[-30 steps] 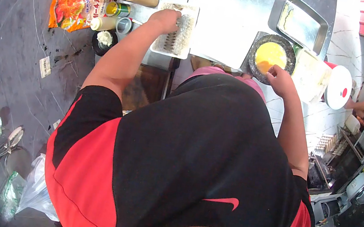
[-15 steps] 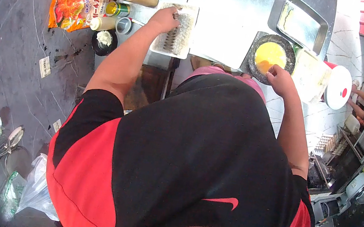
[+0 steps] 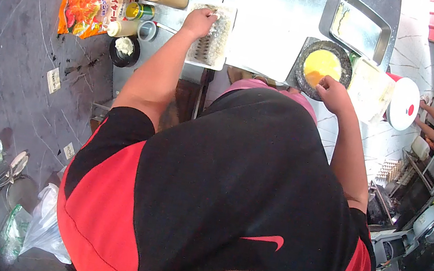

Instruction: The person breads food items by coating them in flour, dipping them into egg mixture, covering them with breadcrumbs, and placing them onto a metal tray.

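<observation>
While over tray, left grip unclear

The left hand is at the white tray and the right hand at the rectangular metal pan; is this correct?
Not quite: the head view shows the right hand at the round dark bowl with yellow liquid, not the metal pan. The left hand is at the white tray.

Bright glare, dark fisheye edges

I saw a black short-sleeved shirt, red side panels, a red chest swoosh, pink clothing below.
</observation>
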Action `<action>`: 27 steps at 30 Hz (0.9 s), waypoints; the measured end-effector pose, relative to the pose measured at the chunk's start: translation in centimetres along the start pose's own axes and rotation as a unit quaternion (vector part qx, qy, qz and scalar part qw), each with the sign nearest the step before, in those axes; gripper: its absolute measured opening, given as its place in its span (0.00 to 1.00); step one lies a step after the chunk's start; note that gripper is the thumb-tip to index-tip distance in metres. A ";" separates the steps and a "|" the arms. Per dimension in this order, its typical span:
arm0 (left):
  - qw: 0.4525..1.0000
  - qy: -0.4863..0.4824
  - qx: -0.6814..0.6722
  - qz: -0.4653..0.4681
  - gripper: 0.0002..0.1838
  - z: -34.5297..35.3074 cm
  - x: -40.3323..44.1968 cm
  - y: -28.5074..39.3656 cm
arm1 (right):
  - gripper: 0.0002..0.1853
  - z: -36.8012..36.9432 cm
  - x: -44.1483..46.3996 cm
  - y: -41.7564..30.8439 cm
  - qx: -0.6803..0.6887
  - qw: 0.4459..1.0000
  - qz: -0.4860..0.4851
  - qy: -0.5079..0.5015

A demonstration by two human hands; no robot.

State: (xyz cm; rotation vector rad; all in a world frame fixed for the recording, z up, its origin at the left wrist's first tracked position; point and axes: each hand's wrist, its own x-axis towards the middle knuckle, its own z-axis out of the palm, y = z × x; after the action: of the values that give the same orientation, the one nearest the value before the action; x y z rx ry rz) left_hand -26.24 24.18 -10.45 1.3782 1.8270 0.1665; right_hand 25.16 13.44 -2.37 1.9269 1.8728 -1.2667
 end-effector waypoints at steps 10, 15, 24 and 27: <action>0.995 0.017 0.075 0.070 0.23 -3.1 -3.6 2.7 | 0.17 0.2 -0.3 0.7 0.007 1.000 -0.004 0.009; 0.984 0.022 0.120 0.128 0.21 -5.0 -6.6 5.4 | 0.17 -0.1 -0.2 0.5 0.020 1.000 -0.002 0.003; 0.976 -0.054 0.066 0.201 0.19 -6.5 -12.4 15.8 | 0.16 0.0 -0.4 1.0 0.022 0.999 -0.017 0.028; 0.977 -0.077 0.027 0.197 0.19 -4.4 -11.5 17.0 | 0.15 0.2 -0.5 1.4 0.022 0.999 -0.020 0.033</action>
State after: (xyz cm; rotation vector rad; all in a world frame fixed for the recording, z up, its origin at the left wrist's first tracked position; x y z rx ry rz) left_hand -15.87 22.66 7.75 1.7331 1.4256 0.2094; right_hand 26.35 12.62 -2.76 1.9868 1.9409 -1.2817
